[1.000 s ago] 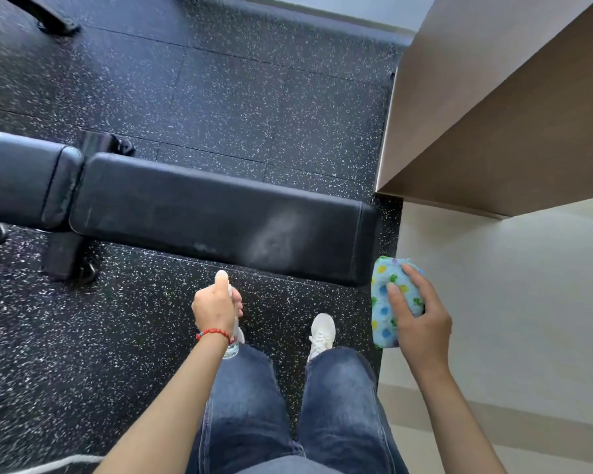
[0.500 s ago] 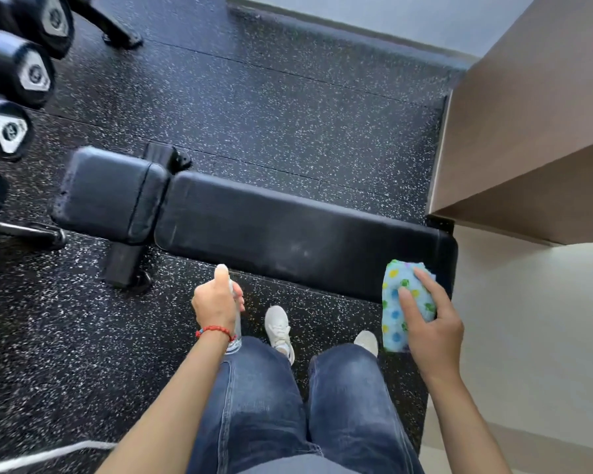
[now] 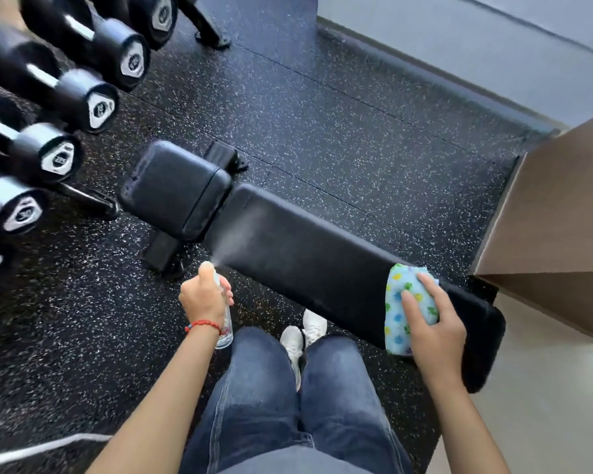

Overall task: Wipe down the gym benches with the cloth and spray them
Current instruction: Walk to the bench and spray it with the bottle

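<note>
A black padded gym bench [image 3: 298,248] lies across the speckled rubber floor in front of me, its short seat pad [image 3: 175,186] at the left end. My left hand [image 3: 204,295] grips a clear spray bottle [image 3: 224,328], thumb on the nozzle, and a fine mist fans out over the bench's left half. My right hand [image 3: 432,323] holds a folded light-blue cloth [image 3: 399,302] with coloured paw prints, pressed flat on the bench's right end.
A rack of black dumbbells [image 3: 65,87] fills the upper left, its foot [image 3: 86,200] close to the seat pad. A wooden cabinet [image 3: 555,227] overhangs at the right. My legs and white shoes [image 3: 303,333] stand against the bench's near side. A white cable [image 3: 31,451] crosses the lower left.
The view has swung left, bringing the dumbbell rack in. My right hand has brought the cloth down onto the bench's right end. Mist now leaves the bottle in my left hand.
</note>
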A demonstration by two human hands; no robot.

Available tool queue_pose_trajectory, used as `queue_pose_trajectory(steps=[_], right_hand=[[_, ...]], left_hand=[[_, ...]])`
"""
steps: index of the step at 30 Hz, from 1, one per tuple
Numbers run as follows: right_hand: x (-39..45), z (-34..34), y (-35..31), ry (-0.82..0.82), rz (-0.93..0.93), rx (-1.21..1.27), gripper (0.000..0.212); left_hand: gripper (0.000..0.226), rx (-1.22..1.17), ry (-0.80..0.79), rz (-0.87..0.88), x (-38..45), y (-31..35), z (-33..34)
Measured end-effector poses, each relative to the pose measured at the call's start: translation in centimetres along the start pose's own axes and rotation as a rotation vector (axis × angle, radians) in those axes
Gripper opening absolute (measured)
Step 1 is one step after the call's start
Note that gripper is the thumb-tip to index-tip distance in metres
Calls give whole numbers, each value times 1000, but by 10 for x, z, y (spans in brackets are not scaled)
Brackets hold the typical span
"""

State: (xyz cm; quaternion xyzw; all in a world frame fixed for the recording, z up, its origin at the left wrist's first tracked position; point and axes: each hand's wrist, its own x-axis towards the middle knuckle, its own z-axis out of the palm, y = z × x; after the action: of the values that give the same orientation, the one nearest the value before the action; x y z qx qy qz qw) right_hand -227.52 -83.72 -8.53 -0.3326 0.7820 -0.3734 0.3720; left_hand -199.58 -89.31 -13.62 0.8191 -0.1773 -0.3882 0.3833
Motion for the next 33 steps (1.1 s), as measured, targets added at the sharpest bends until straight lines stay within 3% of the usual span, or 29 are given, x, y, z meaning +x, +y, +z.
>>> queue_pose_trajectory(steps=[11,25,33], right_hand=[[32,86,-67,-114,-58,-75,33],[6,259,-150,-142,-32,-72,32],[1,313,-175,-203,-59,-84,32]], left_hand=[[51,-62,63,-23,86,32,-28],[49,-21,46,-54,230,86,-112],[55,-4,83,-119,270,89,-143]])
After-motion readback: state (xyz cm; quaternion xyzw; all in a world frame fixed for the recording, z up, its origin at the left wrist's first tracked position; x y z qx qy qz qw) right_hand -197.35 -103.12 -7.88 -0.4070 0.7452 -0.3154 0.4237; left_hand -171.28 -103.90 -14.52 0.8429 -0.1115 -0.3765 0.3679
